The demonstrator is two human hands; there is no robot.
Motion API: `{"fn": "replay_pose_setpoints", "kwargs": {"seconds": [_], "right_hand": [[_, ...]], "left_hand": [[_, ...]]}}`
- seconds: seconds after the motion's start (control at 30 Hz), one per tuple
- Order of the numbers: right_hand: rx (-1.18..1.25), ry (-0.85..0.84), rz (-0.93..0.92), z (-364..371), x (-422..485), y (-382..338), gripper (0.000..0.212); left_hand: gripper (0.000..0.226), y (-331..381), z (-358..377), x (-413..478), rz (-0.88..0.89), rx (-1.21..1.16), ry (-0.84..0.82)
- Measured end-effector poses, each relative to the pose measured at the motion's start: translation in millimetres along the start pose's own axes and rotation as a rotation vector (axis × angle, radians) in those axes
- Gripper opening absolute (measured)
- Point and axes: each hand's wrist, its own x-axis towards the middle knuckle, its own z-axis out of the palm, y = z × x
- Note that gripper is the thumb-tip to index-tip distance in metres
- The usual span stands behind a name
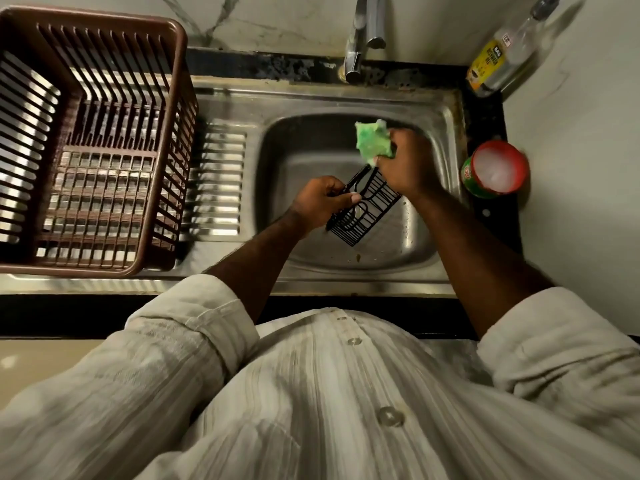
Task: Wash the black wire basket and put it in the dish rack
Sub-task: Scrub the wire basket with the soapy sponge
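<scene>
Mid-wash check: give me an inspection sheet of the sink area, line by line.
Surface: steel sink, basin wet, small scraps on its floor.
Job's things: black wire basket tilted over the basin; brown dish rack on the drainboard, left of the basin.
Clutter: red-rimmed tub and bottle on the counter right of the sink.
Hands: left hand grips the basket; right hand holds a green scrubber at its far end.
Cables: nothing seen.
Surroundings: tap behind the basin, no stream seen.
</scene>
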Motion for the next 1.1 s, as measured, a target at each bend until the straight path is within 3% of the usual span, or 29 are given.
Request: {"fn": "replay_pose_setpoints", "kwargs": {"seconds": [0.1,0.23,0.3,0.47,0.67,0.9,1.1], "right_hand": [[-0.066,0.016,-0.004,-3,5,7,0.031],[-0.039,-0.251,-0.202,11,-17,-2,0.018],[-0.032,-0.315,-0.255,18,-25,-6,0.019],[-0.143,-0.201,-0.215,13,-4,-1,0.015],[-0.222,-0.031,-0.057,-8,32,15,0.029],[-0.132,-0.254,-0.204,9,-9,-10,0.019],[-0.198,-0.159,-0.142,-4,17,9,0.017]], "left_hand": [[0.029,-1,1,2,0.004,0.011,0.005],[0.019,1,3,-1,-0.010,-0.075,0.025],[0.034,1,5,-3,0.026,-0.142,0.041],[0.045,8,4,-7,-0.013,-0.231,0.034],[0.019,3,-2,3,0.016,-0.102,0.028],[0.025,6,-5,2,0.020,-0.105,0.001],[0.016,5,-5,7,0.002,-0.052,-0.011]]}}
